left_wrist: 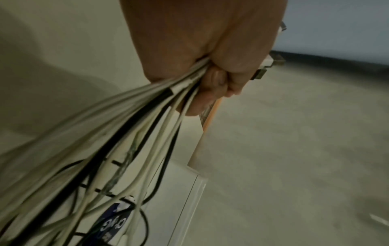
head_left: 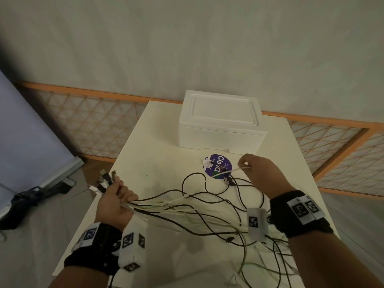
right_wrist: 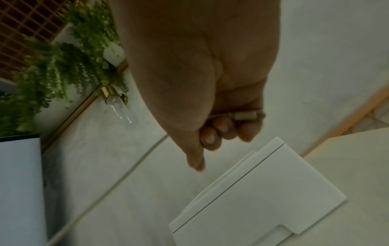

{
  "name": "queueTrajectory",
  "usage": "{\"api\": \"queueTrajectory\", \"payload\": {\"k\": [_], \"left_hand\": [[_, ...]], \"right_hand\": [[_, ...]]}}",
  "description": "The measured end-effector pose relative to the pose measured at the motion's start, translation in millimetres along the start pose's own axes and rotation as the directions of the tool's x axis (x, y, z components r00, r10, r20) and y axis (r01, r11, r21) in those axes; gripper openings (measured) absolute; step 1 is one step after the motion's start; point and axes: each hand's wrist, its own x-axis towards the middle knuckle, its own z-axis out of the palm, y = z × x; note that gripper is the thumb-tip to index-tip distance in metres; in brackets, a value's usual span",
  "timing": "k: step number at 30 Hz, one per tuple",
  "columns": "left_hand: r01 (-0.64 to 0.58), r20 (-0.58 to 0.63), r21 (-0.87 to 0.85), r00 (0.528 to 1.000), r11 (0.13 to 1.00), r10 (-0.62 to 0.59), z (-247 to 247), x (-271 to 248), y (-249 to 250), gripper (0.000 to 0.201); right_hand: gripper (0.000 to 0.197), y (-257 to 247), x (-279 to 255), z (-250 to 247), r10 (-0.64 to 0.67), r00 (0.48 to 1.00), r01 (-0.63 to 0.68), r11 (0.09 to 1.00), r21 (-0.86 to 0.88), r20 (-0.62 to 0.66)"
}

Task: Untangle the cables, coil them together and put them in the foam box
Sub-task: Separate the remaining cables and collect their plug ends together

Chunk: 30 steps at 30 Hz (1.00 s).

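Observation:
Several black and white cables (head_left: 207,206) lie spread and tangled across the white table (head_left: 158,163). My left hand (head_left: 113,196) grips a bundle of them near their plug ends (head_left: 105,179), which stick out past my fist at the table's left edge; the left wrist view shows the same cable bundle (left_wrist: 147,119) running out of my left hand (left_wrist: 210,66). My right hand (head_left: 255,173) holds one white cable (head_left: 234,169) above the table, in front of the foam box (head_left: 220,123), whose lid is on. The right wrist view shows the white cable's plug (right_wrist: 245,115) in my right hand (right_wrist: 221,129), above the foam box (right_wrist: 263,191).
A round purple sticker (head_left: 217,166) lies on the table before the box, with a small white adapter (head_left: 207,163) on it. An orange lattice screen (head_left: 93,119) stands behind the table. A blue board (head_left: 27,129) leans at the left, with dark items on the floor.

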Motion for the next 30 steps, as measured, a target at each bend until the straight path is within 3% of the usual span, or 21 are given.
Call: {"api": "queueTrajectory", "payload": {"k": [2,3,5,7,9,10,12,14,16,19,23,25,27,28,30], "left_hand": [[0.002,0.031,0.052,1.000,0.999,-0.003,3.9,-2.6,-5.4,0.039],[0.001,0.038,0.065,0.999,0.998,-0.004,7.8,-4.4,-8.8,0.040],[0.005,0.033,0.084,0.999,0.996,-0.008,16.0,-7.4,-13.5,0.043],[0.018,0.041,0.124,0.999,0.992,-0.023,26.1,-12.4,-18.7,0.047],[0.042,0.086,0.183,0.995,0.982,-0.058,38.5,-21.4,-29.2,0.049],[0.057,0.122,0.219,0.989,0.974,-0.085,46.2,-27.6,-36.4,0.051],[0.072,0.194,0.307,0.971,0.949,-0.136,61.9,-41.5,-51.5,0.056],[0.052,0.249,0.371,0.956,0.927,-0.154,73.1,-50.8,-60.0,0.056],[0.044,0.262,0.334,0.955,0.942,-0.138,74.6,-51.3,-57.5,0.051],[0.058,0.230,0.232,0.967,0.971,-0.112,60.8,-41.3,-45.9,0.052],[0.081,0.110,0.165,0.989,0.983,-0.100,29.7,-28.1,-40.3,0.051],[0.116,0.031,0.145,0.992,0.983,-0.122,14.0,-19.3,-40.4,0.052],[0.155,-0.022,0.164,0.988,0.974,-0.153,5.2,-13.1,-44.6,0.053],[0.166,-0.033,0.192,0.986,0.967,-0.162,3.6,-11.3,-48.7,0.055],[0.171,-0.023,0.249,0.985,0.953,-0.171,6.7,-10.4,-57.3,0.057]], "right_hand": [[0.021,3.8,-6.2,0.5,0.065,0.962,-0.023,0.988,-0.155,0.266],[0.037,2.3,-11.4,2.7,0.115,0.907,0.008,0.957,-0.290,0.404],[0.072,-6.6,-22.0,6.2,0.162,0.827,0.118,0.886,-0.448,0.538],[0.096,-23.7,-30.5,7.8,0.009,0.826,0.212,0.922,-0.325,0.564],[0.105,-55.3,-40.1,11.6,-0.204,0.816,0.249,0.968,-0.010,0.541],[0.106,-74.3,-46.0,16.5,-0.284,0.815,0.260,0.958,0.121,0.504],[0.103,-107.7,-55.1,34.2,-0.365,0.822,0.302,0.930,0.209,0.437],[0.081,-120.8,-58.1,56.7,-0.363,0.841,0.289,0.928,0.234,0.401],[0.052,-111.8,-58.0,68.6,-0.313,0.870,0.257,0.947,0.190,0.381],[0.029,-81.3,-62.6,74.1,-0.255,0.847,0.283,0.959,0.011,0.466],[0.027,-37.2,-76.9,85.3,-0.164,0.821,0.224,0.974,-0.044,0.547],[0.033,-7.5,-80.6,88.0,-0.072,0.752,0.165,0.983,-0.082,0.655],[0.052,20.9,-79.2,87.4,0.001,0.684,0.016,1.000,-0.016,0.730],[0.054,31.8,-75.4,86.5,0.008,0.725,-0.087,0.993,0.080,0.689],[0.035,48.4,-60.0,87.4,0.093,0.904,-0.219,0.939,0.265,0.417]]}}
